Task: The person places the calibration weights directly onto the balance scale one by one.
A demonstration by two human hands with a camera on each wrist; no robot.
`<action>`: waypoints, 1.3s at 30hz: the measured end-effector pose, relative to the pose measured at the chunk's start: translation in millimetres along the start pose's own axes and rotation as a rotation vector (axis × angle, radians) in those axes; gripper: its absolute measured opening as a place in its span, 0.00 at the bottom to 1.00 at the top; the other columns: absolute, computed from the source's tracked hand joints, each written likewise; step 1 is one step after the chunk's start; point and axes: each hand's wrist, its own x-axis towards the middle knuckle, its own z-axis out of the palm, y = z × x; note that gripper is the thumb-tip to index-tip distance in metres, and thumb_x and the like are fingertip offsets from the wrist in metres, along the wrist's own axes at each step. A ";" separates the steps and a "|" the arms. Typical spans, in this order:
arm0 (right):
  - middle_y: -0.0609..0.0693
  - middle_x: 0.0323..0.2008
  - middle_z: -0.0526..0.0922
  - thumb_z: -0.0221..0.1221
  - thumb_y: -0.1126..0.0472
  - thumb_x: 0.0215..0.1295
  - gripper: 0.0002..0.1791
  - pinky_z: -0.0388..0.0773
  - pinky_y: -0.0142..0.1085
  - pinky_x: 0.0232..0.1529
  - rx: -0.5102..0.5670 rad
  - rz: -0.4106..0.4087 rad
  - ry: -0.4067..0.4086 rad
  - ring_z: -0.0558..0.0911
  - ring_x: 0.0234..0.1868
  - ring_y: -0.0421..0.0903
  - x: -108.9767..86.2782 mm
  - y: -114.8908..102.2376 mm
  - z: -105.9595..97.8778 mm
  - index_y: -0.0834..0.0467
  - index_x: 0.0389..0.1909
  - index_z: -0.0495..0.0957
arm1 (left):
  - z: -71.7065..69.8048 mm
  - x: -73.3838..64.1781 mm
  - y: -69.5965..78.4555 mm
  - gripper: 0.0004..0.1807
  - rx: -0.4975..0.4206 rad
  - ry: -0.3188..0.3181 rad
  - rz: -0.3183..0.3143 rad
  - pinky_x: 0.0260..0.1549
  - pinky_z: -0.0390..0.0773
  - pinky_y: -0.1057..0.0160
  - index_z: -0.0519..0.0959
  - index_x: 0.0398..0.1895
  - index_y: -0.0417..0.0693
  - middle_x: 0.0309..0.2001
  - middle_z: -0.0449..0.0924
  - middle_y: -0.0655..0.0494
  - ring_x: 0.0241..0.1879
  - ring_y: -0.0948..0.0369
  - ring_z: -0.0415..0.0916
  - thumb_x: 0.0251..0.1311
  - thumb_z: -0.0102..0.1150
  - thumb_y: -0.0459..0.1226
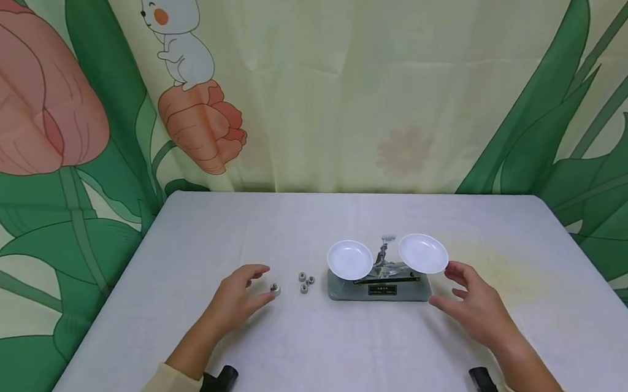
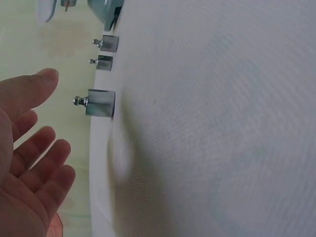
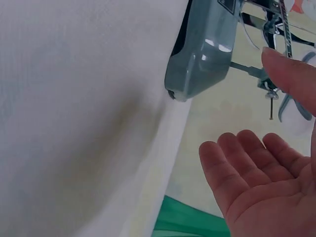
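A small grey balance scale [image 1: 378,290] stands near the middle of the table with two round pans. Its left pan [image 1: 350,260] sits lower than its right pan [image 1: 423,254], and both look bare. My left hand [image 1: 232,299], fingers spread and holding nothing, is beside a larger metal weight [image 2: 100,103] with a knobbed top. Between that weight and the scale is a cluster of several smaller metal weights [image 1: 304,287]. At the scale's right end, my right hand [image 1: 474,304] hovers with fingers loosely extended, close to the base [image 3: 205,59] and holding nothing.
A white cloth covers the table [image 1: 290,360]. Behind it hangs a curtain [image 1: 311,85] printed with tulips, leaves and a rabbit on a carrot. Black wrist mounts [image 1: 220,381] show below each hand.
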 end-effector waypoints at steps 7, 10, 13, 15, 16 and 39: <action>0.71 0.65 0.68 0.70 0.56 0.60 0.44 0.74 0.59 0.56 -0.054 -0.002 -0.018 0.72 0.61 0.70 6.4 1.6 9.8 0.69 0.70 0.58 | 5.0 1.6 -5.9 0.27 -0.050 0.003 -0.019 0.55 0.76 0.47 0.77 0.60 0.42 0.58 0.78 0.45 0.57 0.44 0.75 0.56 0.73 0.35; 0.72 0.64 0.69 0.69 0.55 0.60 0.44 0.76 0.59 0.54 -0.075 0.013 -0.034 0.73 0.59 0.71 8.6 1.9 14.3 0.70 0.70 0.59 | 8.8 3.1 -7.2 0.25 -0.063 -0.003 -0.054 0.55 0.76 0.47 0.78 0.58 0.40 0.56 0.79 0.45 0.57 0.45 0.75 0.56 0.73 0.34; 0.72 0.63 0.70 0.69 0.56 0.60 0.42 0.76 0.59 0.53 -0.086 0.004 -0.034 0.74 0.59 0.71 9.4 2.6 18.3 0.70 0.69 0.60 | 12.0 4.3 -8.3 0.24 -0.053 -0.012 -0.078 0.56 0.75 0.47 0.78 0.56 0.39 0.56 0.79 0.44 0.57 0.45 0.75 0.56 0.72 0.35; 0.72 0.61 0.72 0.69 0.58 0.60 0.40 0.75 0.59 0.54 -0.086 -0.024 -0.021 0.75 0.58 0.70 9.7 3.6 20.6 0.71 0.67 0.62 | 13.6 5.1 -9.5 0.24 -0.047 -0.016 -0.083 0.57 0.75 0.47 0.78 0.56 0.39 0.55 0.79 0.44 0.57 0.46 0.75 0.57 0.72 0.35; 0.72 0.61 0.73 0.69 0.59 0.60 0.39 0.75 0.59 0.55 -0.085 -0.038 -0.012 0.75 0.58 0.70 9.8 4.3 21.8 0.71 0.66 0.63 | 14.1 5.4 -9.9 0.23 -0.047 -0.019 -0.081 0.57 0.74 0.47 0.78 0.55 0.39 0.55 0.79 0.44 0.58 0.46 0.75 0.57 0.72 0.35; 0.69 0.57 0.77 0.65 0.62 0.62 0.31 0.70 0.62 0.57 -0.182 -0.096 0.016 0.75 0.59 0.69 18.1 4.6 28.3 0.68 0.64 0.68 | 18.3 13.8 -12.5 0.16 0.029 -0.068 -0.030 0.55 0.75 0.48 0.80 0.50 0.38 0.49 0.81 0.48 0.54 0.49 0.77 0.58 0.69 0.31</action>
